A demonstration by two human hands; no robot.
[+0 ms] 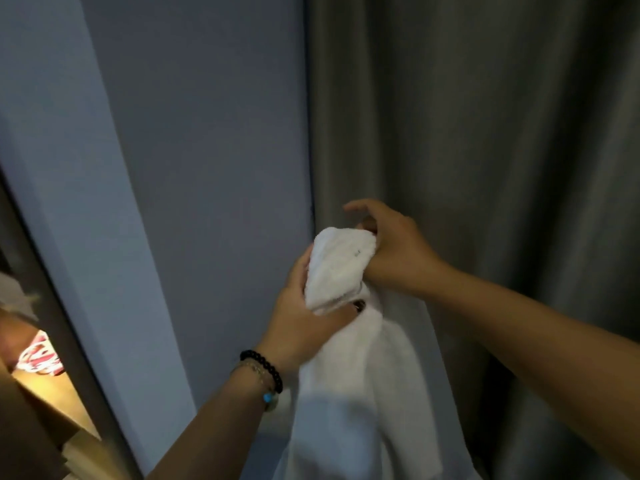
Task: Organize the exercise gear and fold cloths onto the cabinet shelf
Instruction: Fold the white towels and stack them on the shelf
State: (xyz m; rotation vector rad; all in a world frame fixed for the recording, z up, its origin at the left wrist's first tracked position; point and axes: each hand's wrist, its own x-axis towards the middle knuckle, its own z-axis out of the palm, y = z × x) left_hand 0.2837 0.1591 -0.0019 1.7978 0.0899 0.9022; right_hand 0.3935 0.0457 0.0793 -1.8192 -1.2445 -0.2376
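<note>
Hands meet at centre frame, both on a white cloth (341, 268). Left hand (304, 317) grips the cloth from below and from the left, fingers curled round the bunched upper part, thumb running up its left edge. Right hand (388, 244) sits at the upper right of the bunch; its heel and lower fingers press into the cloth, and whether they close round it cannot be told, while the index finger and thumb arch free above the top fold. Below the left hand the rest of the cloth hangs down in long loose folds to the bottom edge of the frame. Left wrist carries a black bead bracelet (263, 368) and, just near of it, a thinner band with a blue bead (267, 397). Behind the hands stand a plain blue-grey wall (194, 133) on the left and a grey curtain (485, 116) on the right, their boundary running just left of the cloth. At far left, past a dark frame (59, 306), a lit wooden shelf (48, 393) bears a blurred red-and-white item (40, 356).
</note>
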